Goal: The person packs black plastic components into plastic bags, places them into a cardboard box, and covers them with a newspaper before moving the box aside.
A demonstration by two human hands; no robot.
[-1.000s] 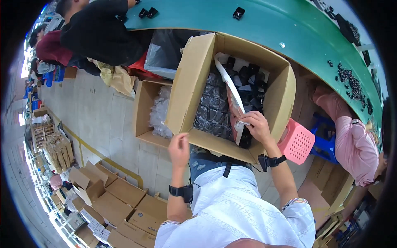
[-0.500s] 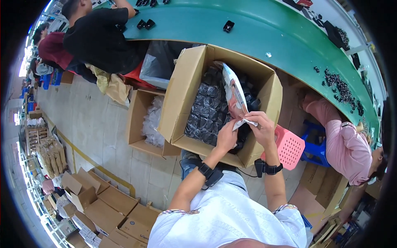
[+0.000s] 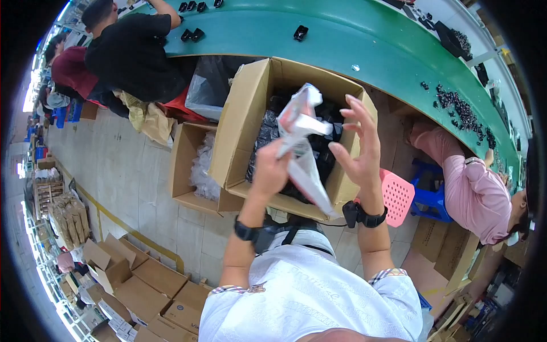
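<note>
Pinched in my left hand [image 3: 270,171] is a flexible plastic packaging bag [image 3: 305,165], white with reddish print, blurred by motion. It hangs tilted over a large open cardboard box [image 3: 242,122]. My right hand [image 3: 362,145] is raised at the box's right side, fingers spread and apart from the bag. Inside the box, rows of dark parts wrapped in clear plastic [image 3: 265,137] fill the left part. Darker black pieces [image 3: 329,165] lie to the right, partly hidden by the bag.
A green curved worktable [image 3: 250,34] runs beyond the box, bearing black parts [image 3: 301,33] and a pile of small dark pieces [image 3: 456,105]. A smaller carton [image 3: 185,165] stands left, a pink perforated stool [image 3: 397,196] right. Co-workers sit on both sides. Stacked cartons [image 3: 142,290] fill the lower left.
Both hands were together on the bag's edge. My right hand has let go and opened upward; my left hand has moved left and lifted the bag, which has swung across the box.
</note>
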